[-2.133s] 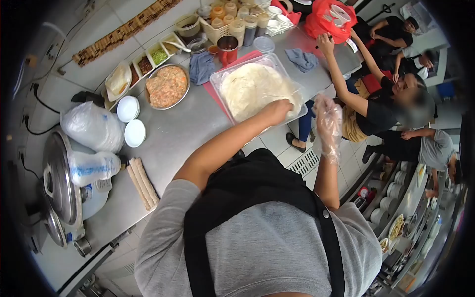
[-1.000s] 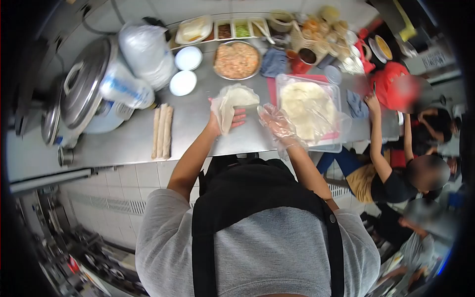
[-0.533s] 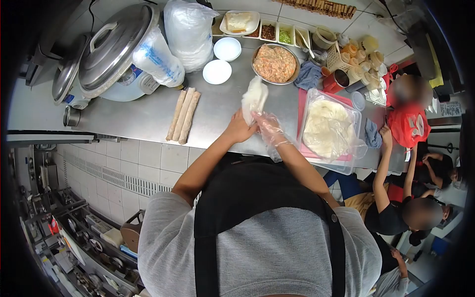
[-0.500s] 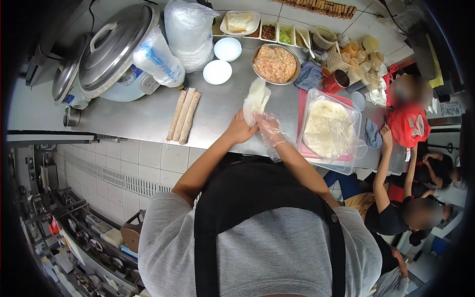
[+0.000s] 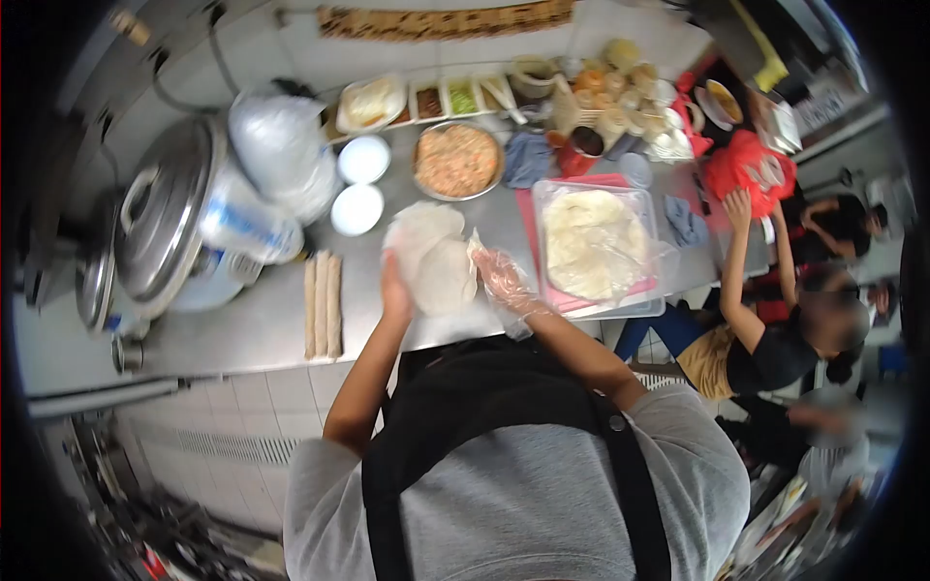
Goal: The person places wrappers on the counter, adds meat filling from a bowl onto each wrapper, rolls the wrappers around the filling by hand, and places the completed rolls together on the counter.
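A thin pale dough sheet (image 5: 436, 266) is spread out in front of me, over the steel table. My bare left hand (image 5: 395, 289) is at its left edge, fingers partly hidden by the sheet. My right hand (image 5: 502, 276), in a clear plastic glove, pinches the raised right edge of the sheet. A clear tub (image 5: 651, 281) right of it holds a pile of pale dough sheets (image 5: 591, 242) partly under plastic film. Behind the sheet sits a metal bowl of orange-pink filling (image 5: 457, 160). Several long rolls (image 5: 323, 305) lie side by side to the left.
Two white bowls (image 5: 357, 209) stand left of the filling. Toppings trays (image 5: 428, 101), bottles and a blue cloth (image 5: 528, 160) line the back. Large lidded pots (image 5: 167, 213) and plastic bags (image 5: 281, 155) are at left. A co-worker (image 5: 760, 339) handles a red bag (image 5: 751, 172) at right.
The dough has gone from a folded, bunched shape to a wide spread sheet. My hands have moved apart, left hand to its left edge and right hand to its right edge. The view has shifted.
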The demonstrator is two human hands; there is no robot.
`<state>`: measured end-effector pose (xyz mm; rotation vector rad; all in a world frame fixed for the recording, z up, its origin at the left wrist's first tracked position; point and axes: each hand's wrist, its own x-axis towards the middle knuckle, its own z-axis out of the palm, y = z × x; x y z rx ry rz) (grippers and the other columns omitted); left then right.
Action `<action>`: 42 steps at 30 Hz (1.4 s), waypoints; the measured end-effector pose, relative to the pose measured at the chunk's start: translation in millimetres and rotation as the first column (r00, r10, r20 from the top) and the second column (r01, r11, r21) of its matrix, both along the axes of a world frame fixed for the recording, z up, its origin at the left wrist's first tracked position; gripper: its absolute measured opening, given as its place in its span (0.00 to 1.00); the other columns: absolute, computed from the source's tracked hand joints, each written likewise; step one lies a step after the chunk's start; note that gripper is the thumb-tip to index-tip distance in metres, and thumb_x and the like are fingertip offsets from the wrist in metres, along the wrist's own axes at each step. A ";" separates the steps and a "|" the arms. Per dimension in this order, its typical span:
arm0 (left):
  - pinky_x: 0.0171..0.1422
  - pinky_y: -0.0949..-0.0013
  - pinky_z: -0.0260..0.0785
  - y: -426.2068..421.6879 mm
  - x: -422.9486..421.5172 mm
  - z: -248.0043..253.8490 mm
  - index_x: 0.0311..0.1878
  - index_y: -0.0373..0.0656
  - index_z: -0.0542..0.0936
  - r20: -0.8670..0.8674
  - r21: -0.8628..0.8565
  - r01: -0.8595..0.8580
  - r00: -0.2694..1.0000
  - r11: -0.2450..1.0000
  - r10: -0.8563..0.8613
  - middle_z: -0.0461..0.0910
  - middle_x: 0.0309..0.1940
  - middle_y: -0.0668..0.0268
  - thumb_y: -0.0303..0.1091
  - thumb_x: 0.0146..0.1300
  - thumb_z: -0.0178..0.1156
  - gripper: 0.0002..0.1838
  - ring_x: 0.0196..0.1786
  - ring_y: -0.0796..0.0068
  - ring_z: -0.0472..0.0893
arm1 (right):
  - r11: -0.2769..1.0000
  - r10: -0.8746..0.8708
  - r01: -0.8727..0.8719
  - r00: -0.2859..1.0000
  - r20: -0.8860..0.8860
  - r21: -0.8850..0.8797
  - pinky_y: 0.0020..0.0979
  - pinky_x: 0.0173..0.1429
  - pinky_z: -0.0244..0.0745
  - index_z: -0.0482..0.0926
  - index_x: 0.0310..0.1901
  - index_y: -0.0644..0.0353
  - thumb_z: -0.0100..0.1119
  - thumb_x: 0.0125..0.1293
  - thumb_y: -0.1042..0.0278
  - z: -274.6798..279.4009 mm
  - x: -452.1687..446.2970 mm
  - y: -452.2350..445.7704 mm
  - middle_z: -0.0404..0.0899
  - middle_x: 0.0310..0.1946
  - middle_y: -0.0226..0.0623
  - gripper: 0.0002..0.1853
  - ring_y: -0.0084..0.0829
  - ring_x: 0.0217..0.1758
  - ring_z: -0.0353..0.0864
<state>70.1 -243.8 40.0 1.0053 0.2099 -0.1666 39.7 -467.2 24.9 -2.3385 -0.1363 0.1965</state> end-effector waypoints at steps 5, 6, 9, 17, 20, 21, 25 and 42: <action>0.74 0.66 0.60 25.6 -8.9 -39.8 0.71 0.33 0.64 -0.034 0.271 0.105 0.994 0.957 -0.099 0.69 0.69 0.57 0.38 0.76 0.49 0.26 0.68 0.67 0.70 | 0.894 -0.367 0.421 0.883 -0.292 0.150 0.40 0.62 0.73 0.69 0.64 0.66 0.53 0.71 0.51 8.5 -0.2 -4.4 0.79 0.54 0.52 0.29 0.45 0.59 0.79; 0.73 0.66 0.62 32.9 -9.6 -58.5 0.71 0.34 0.65 -0.029 0.394 0.139 0.990 0.908 -0.139 0.68 0.70 0.57 0.32 0.74 0.53 0.26 0.68 0.67 0.70 | 0.875 -0.394 0.458 0.862 -0.318 0.158 0.40 0.63 0.72 0.68 0.65 0.67 0.55 0.71 0.50 13.7 -1.1 -4.3 0.78 0.55 0.53 0.31 0.45 0.60 0.78; 0.67 0.67 0.67 32.6 -17.0 -76.9 0.69 0.36 0.68 0.032 0.467 -0.010 0.999 0.884 -0.006 0.74 0.62 0.58 0.29 0.68 0.60 0.27 0.64 0.69 0.74 | 0.847 -0.469 0.515 0.841 -0.268 0.132 0.41 0.66 0.71 0.65 0.67 0.69 0.56 0.69 0.49 10.5 -0.4 1.1 0.78 0.56 0.57 0.34 0.48 0.62 0.77; 0.48 0.65 0.73 57.1 -14.5 -56.2 0.59 0.43 0.78 0.079 0.954 0.019 0.947 0.300 -0.311 0.74 0.53 0.53 0.27 0.51 0.70 0.28 0.44 0.63 0.78 | 0.917 -0.266 0.242 0.963 -0.034 -0.316 0.49 0.57 0.75 0.64 0.68 0.68 0.53 0.65 0.68 28.2 5.1 -15.3 0.76 0.55 0.60 0.30 0.57 0.57 0.77; 0.51 0.60 0.71 56.3 -30.9 -43.3 0.57 0.43 0.79 0.138 0.960 -0.061 0.952 0.272 -0.274 0.72 0.54 0.50 0.28 0.52 0.70 0.26 0.46 0.58 0.75 | 0.752 0.073 0.243 0.893 0.444 -0.613 0.45 0.56 0.76 0.67 0.67 0.69 0.54 0.67 0.63 67.1 14.1 -13.9 0.79 0.50 0.53 0.29 0.49 0.52 0.79; 0.60 0.56 0.69 51.5 -37.5 -32.1 0.56 0.41 0.79 0.160 0.958 -0.098 0.963 0.269 -0.218 0.70 0.56 0.48 0.29 0.52 0.69 0.25 0.55 0.49 0.73 | 0.835 0.027 0.246 0.875 0.483 -0.492 0.45 0.59 0.74 0.66 0.67 0.69 0.56 0.67 0.60 78.6 29.8 -11.6 0.78 0.52 0.53 0.31 0.49 0.54 0.78; 0.57 0.56 0.70 45.3 -41.2 -9.2 0.56 0.43 0.78 0.309 0.951 -0.306 0.918 0.054 -0.247 0.70 0.57 0.48 0.30 0.53 0.69 0.24 0.51 0.53 0.74 | 0.944 0.132 0.059 0.833 0.537 -0.324 0.46 0.69 0.67 0.66 0.67 0.68 0.66 0.61 0.51 86.5 114.0 -7.0 0.73 0.61 0.56 0.39 0.53 0.65 0.72; 0.61 0.56 0.69 20.1 -35.2 -11.9 0.44 0.41 0.83 0.339 0.937 -0.190 0.705 0.295 -0.623 0.81 0.45 0.59 0.26 0.55 0.65 0.12 0.54 0.55 0.77 | 0.874 0.359 -0.312 0.931 0.062 -0.372 0.39 0.64 0.73 0.72 0.65 0.62 0.75 0.48 0.47 61.1 208.3 19.4 0.77 0.60 0.48 0.44 0.47 0.62 0.77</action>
